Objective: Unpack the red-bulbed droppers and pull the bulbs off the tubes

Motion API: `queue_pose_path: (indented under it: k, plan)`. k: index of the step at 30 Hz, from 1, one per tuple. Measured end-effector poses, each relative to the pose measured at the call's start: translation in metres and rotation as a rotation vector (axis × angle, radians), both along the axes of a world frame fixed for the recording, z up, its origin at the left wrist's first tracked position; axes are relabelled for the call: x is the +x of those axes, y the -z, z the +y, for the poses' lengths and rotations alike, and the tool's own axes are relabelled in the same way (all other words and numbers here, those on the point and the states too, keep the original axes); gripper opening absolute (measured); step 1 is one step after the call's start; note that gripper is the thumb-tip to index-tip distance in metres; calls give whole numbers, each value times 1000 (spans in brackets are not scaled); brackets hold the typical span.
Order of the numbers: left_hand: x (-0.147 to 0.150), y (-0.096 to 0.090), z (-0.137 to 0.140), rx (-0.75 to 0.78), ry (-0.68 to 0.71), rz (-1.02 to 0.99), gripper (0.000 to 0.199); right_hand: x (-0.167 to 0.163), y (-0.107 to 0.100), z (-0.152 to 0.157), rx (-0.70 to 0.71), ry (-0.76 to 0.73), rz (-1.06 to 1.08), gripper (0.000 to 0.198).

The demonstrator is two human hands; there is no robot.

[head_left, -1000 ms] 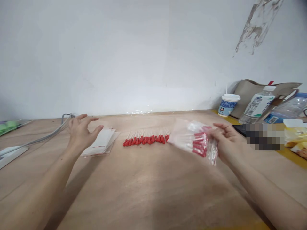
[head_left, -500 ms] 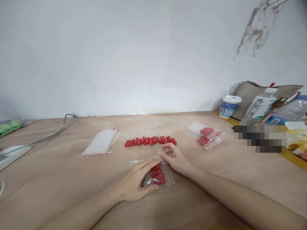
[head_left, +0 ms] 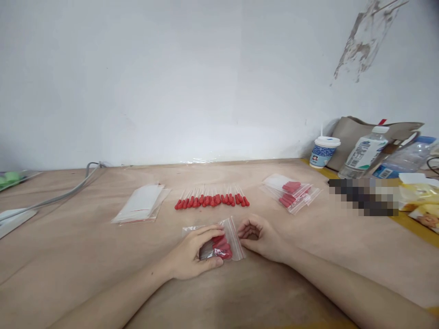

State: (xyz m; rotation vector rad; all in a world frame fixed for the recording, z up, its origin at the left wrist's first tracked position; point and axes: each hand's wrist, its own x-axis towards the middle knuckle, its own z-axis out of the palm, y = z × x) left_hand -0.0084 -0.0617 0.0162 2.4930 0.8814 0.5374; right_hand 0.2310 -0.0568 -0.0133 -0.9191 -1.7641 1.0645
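Note:
A clear zip bag (head_left: 236,246) lies on the table with several red-ended sticks (head_left: 222,249) inside, its seal strip towards the right. My left hand (head_left: 195,251) rests over the left part of the bag, thumb and fingers apart on either side of the red ends. Beside the seal edge is my right hand (head_left: 265,240), fingers loosely curled with a gap to the thumb. Its thumb tip is close to the bag edge; contact is unclear. Beyond the hands runs a row of loose red-ended sticks (head_left: 212,200), pale shafts pointing away.
Flat bags (head_left: 139,203) are stacked at left. Filled bags (head_left: 291,194) overlap at right. Farther right stand a lidded cup (head_left: 324,153), a plastic bottle (head_left: 364,153) and a grey-beige bag (head_left: 341,137). A grey cable (head_left: 65,196) crosses the left side; a wall closes off the back.
My right hand has moved right and towards me, from the bag's far corner to beside its seal edge, fingers more curled. My left hand stays on the bag. The view has shifted slightly.

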Motion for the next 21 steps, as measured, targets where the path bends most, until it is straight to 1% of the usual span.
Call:
queue_pose_path:
  k: [3,5,7,11,14,18,21]
  plan:
    - [0,0,1,-2,-6,0,53,-2,-2,-3,280,86,-148,9]
    - [0,0,1,-4,-6,-5,53,-2,-4,-3,407,98,-214,6]
    - [0,1,1,-6,-5,-8,53,-1,-5,-3,500,83,-258,4]
    - [-1,1,1,-11,-4,1,53,0,-5,-2,632,52,-320,5]
    - [0,-3,2,-17,-1,-5,53,-1,-6,-2,719,48,-330,7]
    - [9,-11,5,-17,0,-39,38,-1,-6,-1,837,59,-341,9]
    - [17,-13,6,26,-7,-57,30,-2,-6,0,893,60,-357,11]
